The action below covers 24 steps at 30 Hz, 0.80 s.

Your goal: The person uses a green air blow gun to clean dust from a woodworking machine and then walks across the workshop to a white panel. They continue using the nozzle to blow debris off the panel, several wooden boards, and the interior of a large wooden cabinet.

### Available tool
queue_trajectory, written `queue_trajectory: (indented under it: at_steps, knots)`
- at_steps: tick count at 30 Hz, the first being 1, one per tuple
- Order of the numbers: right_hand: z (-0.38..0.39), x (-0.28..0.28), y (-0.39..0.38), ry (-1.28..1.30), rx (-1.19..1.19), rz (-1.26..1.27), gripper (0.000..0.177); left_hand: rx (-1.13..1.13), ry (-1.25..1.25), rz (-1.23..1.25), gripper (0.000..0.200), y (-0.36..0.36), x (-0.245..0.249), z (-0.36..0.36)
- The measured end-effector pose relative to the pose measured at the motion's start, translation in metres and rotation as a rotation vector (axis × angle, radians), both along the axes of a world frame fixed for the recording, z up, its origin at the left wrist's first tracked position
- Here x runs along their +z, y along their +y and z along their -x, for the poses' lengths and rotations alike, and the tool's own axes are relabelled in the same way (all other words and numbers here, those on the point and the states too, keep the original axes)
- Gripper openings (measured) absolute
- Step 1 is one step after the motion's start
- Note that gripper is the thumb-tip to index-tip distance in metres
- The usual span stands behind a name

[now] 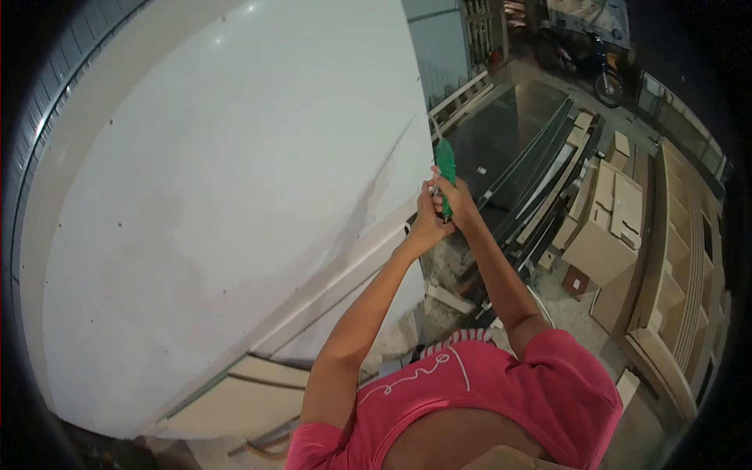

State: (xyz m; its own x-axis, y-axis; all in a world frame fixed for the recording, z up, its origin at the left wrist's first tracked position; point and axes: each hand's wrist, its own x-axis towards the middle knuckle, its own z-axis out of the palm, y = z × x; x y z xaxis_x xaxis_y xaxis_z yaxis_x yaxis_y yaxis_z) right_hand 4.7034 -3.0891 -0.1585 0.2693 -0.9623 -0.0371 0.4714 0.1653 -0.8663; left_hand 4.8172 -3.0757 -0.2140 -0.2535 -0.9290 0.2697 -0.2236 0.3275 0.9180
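Note:
A large white panel (258,172) fills the left half of the view, and both my hands meet at its right edge. My right hand (460,202) is wrapped round a green hand tool (446,159), whose long rounded body points up along that edge. Close beside it, my left hand (428,222) has its fingers bent and pressed together at the panel's edge, near the tool's lower part. What the left fingers hold is too small to make out. Small dark dots mark the panel's white face.
Dark glossy sheets (517,117) lie beyond my hands. To the right are stacked cardboard boxes (607,215) and a wooden shelf unit (670,258) on its side. A motorcycle (607,82) stands at the back. Below the panel lean pale boards (243,388).

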Motion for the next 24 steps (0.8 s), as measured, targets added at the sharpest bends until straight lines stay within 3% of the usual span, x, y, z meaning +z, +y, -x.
queue_trajectory:
  at_steps: [3,9,11,13,17,20,22,24]
  knots:
    - [0.006,-0.035,0.003,0.038,-0.005,-0.067,0.046,0.029,-0.131,-0.051,0.104,0.016,-0.018,0.005]
    - [0.002,-0.077,0.011,0.012,-0.041,-0.070,0.047,0.124,-0.152,-0.019,0.103,0.035,-0.055,0.009]
    - [0.000,-0.082,0.011,0.028,-0.025,-0.106,0.047,0.153,-0.183,-0.008,0.105,0.037,-0.058,0.007]
    - [-0.004,-0.092,0.006,0.042,-0.050,-0.167,0.040,0.102,-0.197,-0.208,0.105,0.032,-0.063,0.001]
    - [-0.009,-0.102,-0.003,0.048,-0.024,-0.195,0.032,0.079,-0.166,-0.155,0.102,0.023,-0.070,-0.006]
    - [-0.014,-0.101,-0.010,0.055,-0.056,-0.236,0.029,0.023,-0.164,-0.263,0.115,0.018,-0.059,-0.011]
    - [-0.015,-0.109,-0.022,0.024,-0.040,-0.249,0.029,0.009,-0.092,-0.248,0.101,0.012,-0.058,-0.013]
    - [-0.016,-0.112,-0.030,-0.014,-0.031,-0.271,0.028,0.025,-0.104,-0.278,0.103,0.008,-0.056,-0.014]
